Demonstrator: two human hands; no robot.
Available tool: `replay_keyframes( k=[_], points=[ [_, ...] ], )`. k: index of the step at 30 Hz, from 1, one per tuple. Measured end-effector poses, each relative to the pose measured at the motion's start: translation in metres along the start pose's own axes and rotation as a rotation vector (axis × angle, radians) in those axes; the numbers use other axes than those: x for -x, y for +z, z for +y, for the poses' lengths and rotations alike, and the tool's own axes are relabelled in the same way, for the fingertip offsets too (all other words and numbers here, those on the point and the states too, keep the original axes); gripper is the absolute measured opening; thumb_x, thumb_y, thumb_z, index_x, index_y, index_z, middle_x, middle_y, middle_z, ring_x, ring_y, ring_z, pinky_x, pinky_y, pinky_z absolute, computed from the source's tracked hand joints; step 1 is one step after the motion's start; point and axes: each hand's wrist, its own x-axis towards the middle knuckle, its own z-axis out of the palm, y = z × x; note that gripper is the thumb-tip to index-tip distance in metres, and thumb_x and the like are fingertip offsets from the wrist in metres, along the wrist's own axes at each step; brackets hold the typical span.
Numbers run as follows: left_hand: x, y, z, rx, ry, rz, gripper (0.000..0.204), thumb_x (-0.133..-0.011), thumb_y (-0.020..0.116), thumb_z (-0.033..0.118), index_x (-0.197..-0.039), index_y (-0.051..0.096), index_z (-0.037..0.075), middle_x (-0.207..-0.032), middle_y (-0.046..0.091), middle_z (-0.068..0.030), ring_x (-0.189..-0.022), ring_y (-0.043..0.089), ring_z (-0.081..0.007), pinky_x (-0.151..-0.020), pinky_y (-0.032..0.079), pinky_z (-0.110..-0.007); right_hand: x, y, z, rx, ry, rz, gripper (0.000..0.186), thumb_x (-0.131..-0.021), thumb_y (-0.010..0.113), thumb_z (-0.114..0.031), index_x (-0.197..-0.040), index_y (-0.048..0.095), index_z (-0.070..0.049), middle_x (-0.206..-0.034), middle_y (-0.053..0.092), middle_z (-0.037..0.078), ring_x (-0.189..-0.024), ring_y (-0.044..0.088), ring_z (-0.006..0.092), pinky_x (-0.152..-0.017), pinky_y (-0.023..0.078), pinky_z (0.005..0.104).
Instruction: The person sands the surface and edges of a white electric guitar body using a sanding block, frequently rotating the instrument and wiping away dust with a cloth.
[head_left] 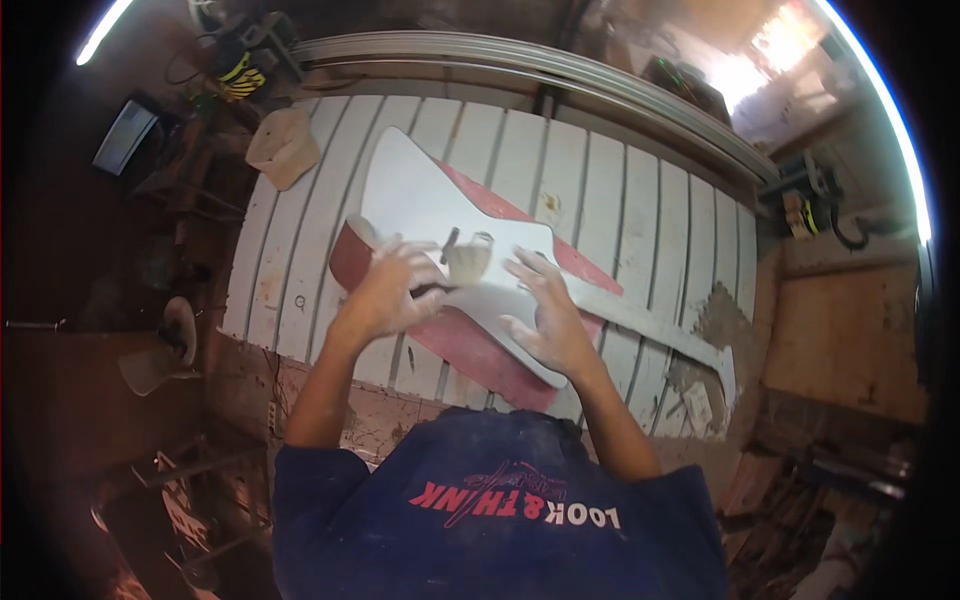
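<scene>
An angular white electric guitar [410, 190] lies across a red sheet [470, 355], its neck [640, 318] running to the right. My left hand [390, 285] rests on the lower left part of the body, thumb apart from the bent fingers; a dark gap shows between them. On the right side of the body, near the neck, lies my right hand [547, 310] with its fingers spread. Between both hands are a greyish recess [468, 262] and a small dark piece [449, 246]. Beside my left hand stands a curled reddish-brown sheet [350, 258].
Beneath everything is a white slatted table [290, 240] with dark gaps. A beige, open-topped container [283, 147] sits at its far left corner. Along the far side runs a long metal rail [520, 62]. A pale object [697, 405] lies near the headstock [728, 375]. A fan [165, 345] stands left.
</scene>
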Motion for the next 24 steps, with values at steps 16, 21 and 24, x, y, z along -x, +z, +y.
replay_keyframes(
  k=[16, 21, 24],
  points=[
    [-0.021, 0.036, 0.059, 0.286, 0.127, -0.155, 0.050, -0.081, 0.082, 0.048, -0.111, 0.076, 0.008, -0.112, 0.073, -0.0099, -0.119, 0.061, -0.0294, -0.116, 0.031, -0.049, 0.042, -0.030, -0.015, -0.341, 0.262, -0.078, 0.026, -0.096, 0.074, -0.023, -0.101, 0.072, 0.002, -0.083, 0.070, 0.008, -0.076, 0.068, 0.0137, -0.070, 0.053, 0.0326],
    [-0.020, 0.058, 0.083, 0.236, 0.201, 0.264, 0.063, -0.072, 0.092, 0.042, -0.117, 0.069, 0.004, -0.121, 0.066, -0.0138, -0.119, 0.061, -0.0323, -0.105, 0.046, -0.043, 0.059, -0.038, -0.015, -0.523, 0.367, -0.056, 0.030, -0.107, 0.057, -0.021, -0.096, 0.072, 0.002, -0.084, 0.072, 0.004, -0.081, 0.066, 0.0105, -0.074, 0.054, 0.0295],
    [-0.002, 0.070, 0.113, 0.328, 0.198, 0.187, 0.072, -0.066, 0.096, 0.043, -0.119, 0.067, 0.003, -0.124, 0.063, -0.0153, -0.122, 0.059, -0.0348, -0.104, 0.048, -0.045, 0.063, -0.036, -0.025, -0.448, 0.446, -0.056, 0.029, -0.106, 0.057, -0.023, -0.102, 0.073, 0.001, -0.089, 0.074, 0.010, -0.079, 0.070, 0.0181, -0.078, 0.054, 0.0334]
  ],
)
